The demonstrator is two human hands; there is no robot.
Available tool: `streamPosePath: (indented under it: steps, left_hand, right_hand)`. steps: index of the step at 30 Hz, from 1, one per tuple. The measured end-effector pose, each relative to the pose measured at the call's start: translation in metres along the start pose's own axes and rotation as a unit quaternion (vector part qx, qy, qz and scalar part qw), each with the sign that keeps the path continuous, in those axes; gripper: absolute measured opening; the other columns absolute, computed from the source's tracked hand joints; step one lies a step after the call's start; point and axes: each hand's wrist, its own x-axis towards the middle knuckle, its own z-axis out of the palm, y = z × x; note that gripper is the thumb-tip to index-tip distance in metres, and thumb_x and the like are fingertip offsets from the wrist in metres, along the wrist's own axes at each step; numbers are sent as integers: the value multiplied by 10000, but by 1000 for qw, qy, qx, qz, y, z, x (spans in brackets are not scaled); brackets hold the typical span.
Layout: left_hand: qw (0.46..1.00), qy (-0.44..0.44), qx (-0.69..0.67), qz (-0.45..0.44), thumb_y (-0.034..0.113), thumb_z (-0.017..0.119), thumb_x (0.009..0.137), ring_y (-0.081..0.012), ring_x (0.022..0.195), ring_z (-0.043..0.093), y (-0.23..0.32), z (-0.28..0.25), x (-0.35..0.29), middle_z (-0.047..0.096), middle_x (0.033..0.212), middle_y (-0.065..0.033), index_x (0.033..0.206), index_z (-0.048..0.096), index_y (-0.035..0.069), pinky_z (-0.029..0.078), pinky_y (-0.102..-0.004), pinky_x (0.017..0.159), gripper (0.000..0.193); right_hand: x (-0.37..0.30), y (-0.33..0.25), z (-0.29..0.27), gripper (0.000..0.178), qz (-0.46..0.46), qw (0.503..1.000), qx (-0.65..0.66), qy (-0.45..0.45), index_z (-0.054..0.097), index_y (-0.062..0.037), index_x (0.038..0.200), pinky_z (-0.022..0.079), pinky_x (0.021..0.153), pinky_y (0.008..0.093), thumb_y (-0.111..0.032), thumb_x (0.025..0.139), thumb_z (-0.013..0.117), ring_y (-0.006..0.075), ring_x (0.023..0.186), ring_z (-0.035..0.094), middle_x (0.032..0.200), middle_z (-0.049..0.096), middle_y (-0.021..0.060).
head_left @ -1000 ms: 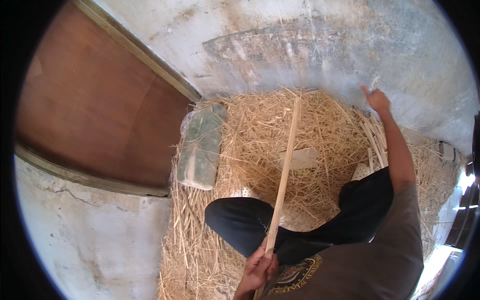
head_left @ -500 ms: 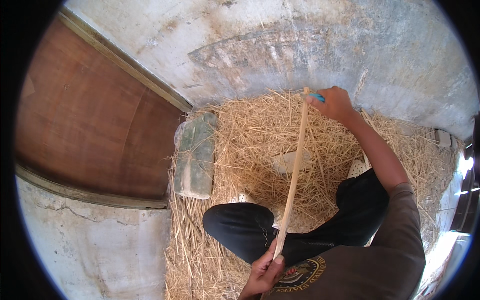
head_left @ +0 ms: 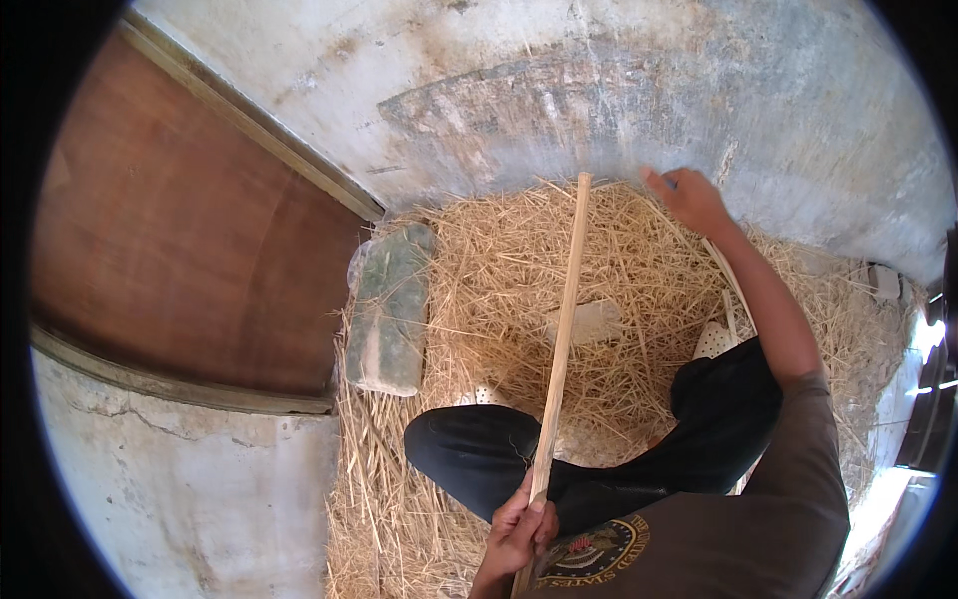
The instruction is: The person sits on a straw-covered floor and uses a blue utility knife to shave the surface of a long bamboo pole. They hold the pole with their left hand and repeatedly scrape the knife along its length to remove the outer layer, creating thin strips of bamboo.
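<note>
A long, pale wooden stick [head_left: 567,334] stretches from my lap toward the far wall. Near its lower end my left hand [head_left: 521,527] is closed around it, in front of my shirt. My right hand [head_left: 691,203] is off to the right of the stick's far end, apart from it, with fingers curled. What lies inside that hand is hidden; the blue-handled tool seen earlier cannot be made out. A thin pale strip [head_left: 731,277] passes by my right forearm, over the straw.
Loose straw [head_left: 479,270] covers the floor around my crossed legs. A greenish stone block [head_left: 391,309] lies at left, beside a brown door panel [head_left: 200,230]. A paler flat stone [head_left: 584,321] sits in the straw ahead. The weathered wall [head_left: 499,110] rises close beyond.
My right hand has left the stick's far end and moved right; its blue-handled tool no longer shows. The stick has shifted left, and my left hand has moved slightly left along with it.
</note>
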Motion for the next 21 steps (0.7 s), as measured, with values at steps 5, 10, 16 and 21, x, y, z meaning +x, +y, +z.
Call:
streamPosePath:
  steps: [5, 10, 16, 21]
  left_hand:
    - [993, -2, -115, -26, 171, 339, 1042, -88, 442, 332, 11, 5, 16, 341, 572, 5, 1508, 264, 176, 333, -242, 503, 473]
    - [963, -23, -263, -50, 223, 356, 1036, -85, 422, 317, 20, 10, 29, 342, 562, 6, 1488, 294, 197, 315, -251, 526, 458]
    - [947, -7, -312, -73, 245, 357, 1036, -77, 400, 294, 16, 11, 32, 338, 559, 17, 1461, 321, 189, 307, -246, 531, 430]
    - [947, -8, -313, -69, 244, 362, 1037, -68, 397, 283, 20, 12, 26, 330, 556, 22, 1395, 404, 173, 305, -245, 516, 367]
  right_hand:
    - [-92, -73, 13, 663, -257, 964, 1, -72, 580, -76, 565, 381, 430, 378, -685, 827, 561, 213, 407, 475, 457, 479, 66]
    - [-144, -99, 33, 734, -369, 925, -10, -91, 621, -78, 579, 391, 401, 396, -775, 779, 509, 257, 408, 533, 445, 506, 96]
    - [-115, -96, 34, 689, -314, 948, -36, -43, 579, -109, 534, 376, 382, 357, -765, 747, 573, 226, 363, 511, 432, 499, 56]
    - [-108, -101, 41, 710, -313, 943, -99, -51, 574, -117, 525, 348, 368, 350, -788, 754, 536, 202, 345, 470, 414, 470, 38]
